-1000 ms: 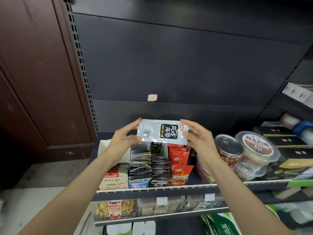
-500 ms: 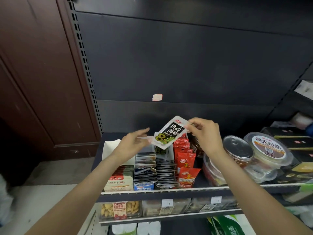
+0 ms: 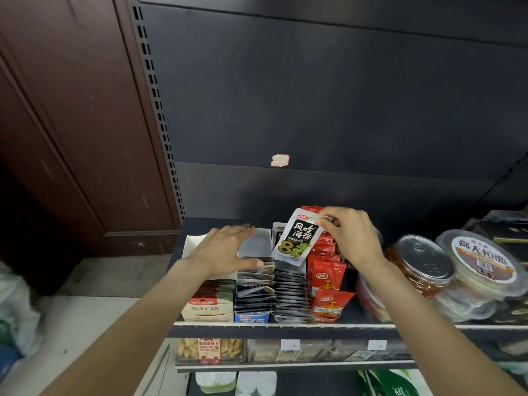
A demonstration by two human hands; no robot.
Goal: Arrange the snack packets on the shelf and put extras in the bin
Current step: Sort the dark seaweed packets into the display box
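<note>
My right hand [image 3: 350, 238] pinches the top right corner of a black and silver seaweed packet [image 3: 297, 237], holding it upright above a row of like packets [image 3: 291, 292] on the dark shelf [image 3: 285, 325]. My left hand [image 3: 225, 250] lies flat with straight fingers on the neighbouring row of packets [image 3: 254, 287], thumb on their top edges. Red snack packets [image 3: 327, 278] stand in a row right of the seaweed row. A box of tan and white packets [image 3: 208, 304] sits at the left, under my left forearm.
Clear tubs with printed lids [image 3: 480, 264] and a metal-lidded jar [image 3: 423, 261] crowd the shelf's right side. A lower shelf holds clear bins of snacks [image 3: 210, 350]. The dark back panel [image 3: 314, 110] rises behind, with a brown wooden door [image 3: 71, 124] at the left.
My left hand has let go of the seaweed packet and dropped flat onto the row to the left. My right hand has turned the packet upright and lowered it over its row.
</note>
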